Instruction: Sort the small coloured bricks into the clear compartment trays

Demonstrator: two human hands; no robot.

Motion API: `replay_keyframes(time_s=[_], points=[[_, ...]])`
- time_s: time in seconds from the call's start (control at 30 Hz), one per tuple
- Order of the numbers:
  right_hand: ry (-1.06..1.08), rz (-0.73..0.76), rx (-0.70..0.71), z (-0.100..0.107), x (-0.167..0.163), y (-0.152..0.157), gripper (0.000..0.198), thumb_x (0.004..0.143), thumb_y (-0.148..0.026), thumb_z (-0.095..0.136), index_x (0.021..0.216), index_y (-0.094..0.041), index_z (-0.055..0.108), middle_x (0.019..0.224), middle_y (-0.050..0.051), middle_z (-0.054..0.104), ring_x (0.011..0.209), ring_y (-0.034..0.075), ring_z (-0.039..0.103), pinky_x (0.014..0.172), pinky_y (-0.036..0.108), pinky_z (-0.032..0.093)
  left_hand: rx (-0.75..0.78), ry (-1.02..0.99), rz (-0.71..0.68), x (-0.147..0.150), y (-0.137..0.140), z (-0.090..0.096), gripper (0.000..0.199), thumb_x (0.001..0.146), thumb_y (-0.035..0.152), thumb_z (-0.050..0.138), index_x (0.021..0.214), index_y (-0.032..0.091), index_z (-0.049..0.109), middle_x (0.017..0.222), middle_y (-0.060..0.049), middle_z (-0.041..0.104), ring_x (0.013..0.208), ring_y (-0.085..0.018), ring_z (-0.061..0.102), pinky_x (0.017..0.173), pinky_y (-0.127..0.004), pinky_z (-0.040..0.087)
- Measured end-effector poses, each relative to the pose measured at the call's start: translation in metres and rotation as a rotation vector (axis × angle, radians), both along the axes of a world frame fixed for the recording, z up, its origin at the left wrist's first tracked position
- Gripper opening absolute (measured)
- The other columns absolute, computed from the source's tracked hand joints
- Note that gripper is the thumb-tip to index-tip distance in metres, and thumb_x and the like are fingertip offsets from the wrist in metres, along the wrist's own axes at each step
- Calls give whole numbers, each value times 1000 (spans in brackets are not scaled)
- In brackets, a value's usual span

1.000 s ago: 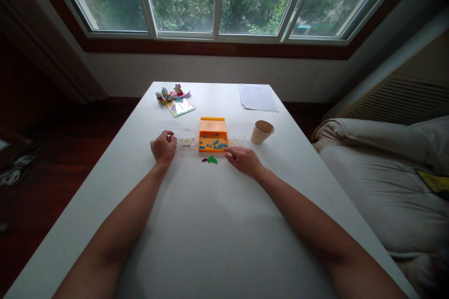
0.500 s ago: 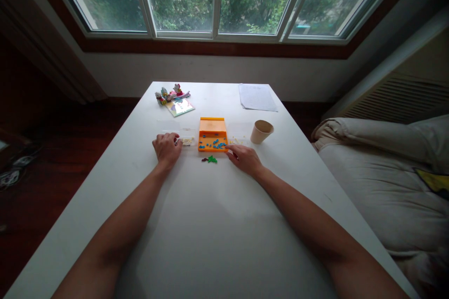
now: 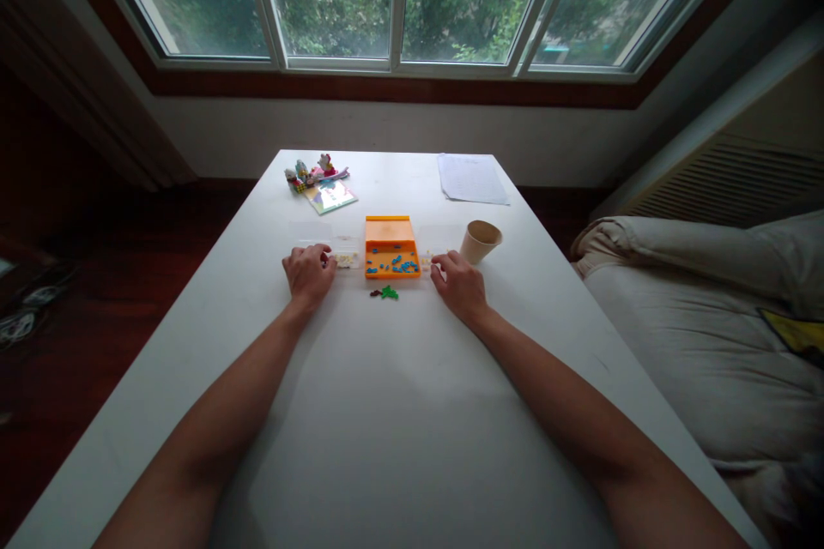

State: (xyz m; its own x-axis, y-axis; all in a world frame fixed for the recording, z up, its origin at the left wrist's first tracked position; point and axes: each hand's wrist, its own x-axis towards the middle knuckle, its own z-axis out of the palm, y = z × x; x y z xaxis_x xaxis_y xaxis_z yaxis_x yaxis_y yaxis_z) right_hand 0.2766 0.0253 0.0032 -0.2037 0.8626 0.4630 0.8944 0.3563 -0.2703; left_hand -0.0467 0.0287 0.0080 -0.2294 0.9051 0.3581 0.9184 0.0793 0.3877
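My left hand [image 3: 310, 276] is curled at the left clear plastic box [image 3: 348, 272], its thumb and fingers gripping the box's left end. Small pale pieces [image 3: 345, 261] lie inside that box. In the middle sits an open orange box [image 3: 393, 276] with its lid tipped back, holding many small blue pieces [image 3: 405, 267]. My right hand [image 3: 459, 281] is bent over the right clear box [image 3: 426, 260], thumb and forefinger close together at the yellowish pieces there. What those fingertips pinch is hidden. Green pieces [image 3: 390, 293] and dark red pieces [image 3: 375, 293] lie before the orange box.
A brown paper cup [image 3: 479, 244] stands close behind my right hand. Paper sheets [image 3: 473, 178] lie at the far right of the white table [image 3: 399, 412]. Small figurines [image 3: 302, 176] and a shiny card [image 3: 332, 196] are at the far left. A pale sofa [image 3: 675, 317] stands to the right.
My right hand has moved right, away from the orange box's front corner to the right clear box. The orange box, left clear box and left hand have shifted slightly right.
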Motion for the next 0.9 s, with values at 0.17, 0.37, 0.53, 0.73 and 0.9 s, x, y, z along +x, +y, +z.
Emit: replay_keyframes(time_s=[0.17,0.37,0.53,0.73,0.9], points=[[-56,-35,-33,-5,1,2,20,96,-30,52,105,-22,68,93,6,69,76,19,61,64,29,39,16,-10,-30,0,0,-1,23,87,31,57,107,26,68,94,-6,73,106,-31,54,92,-45,33],[-39,-15,-62,-6,2,4,19,96,-31,53,106,-23,68,94,5,70,77,19,62,64,29,40,-10,2,-41,1,0,0,23,88,32,57,108,26,68,95,-7,72,107,-30,54,92,-43,33],[-21,25,-79,-5,3,4,19,96,-30,54,107,-23,68,94,5,70,82,19,63,68,29,42,5,16,-46,1,0,-2,23,89,31,57,108,26,67,96,-6,73,105,-29,55,91,-42,34],[-33,23,-96,-5,3,4,19,96,-31,55,108,-23,67,94,4,70,83,19,62,69,29,41,-3,19,-53,1,0,-3,23,89,31,56,109,25,67,97,-6,72,105,-29,56,90,-42,34],[-5,28,-98,-1,2,2,19,96,-30,54,108,-23,67,93,4,69,82,19,62,70,29,41,10,42,-49,1,0,-2,23,89,30,56,109,25,67,99,-6,71,104,-29,56,90,-42,35]])
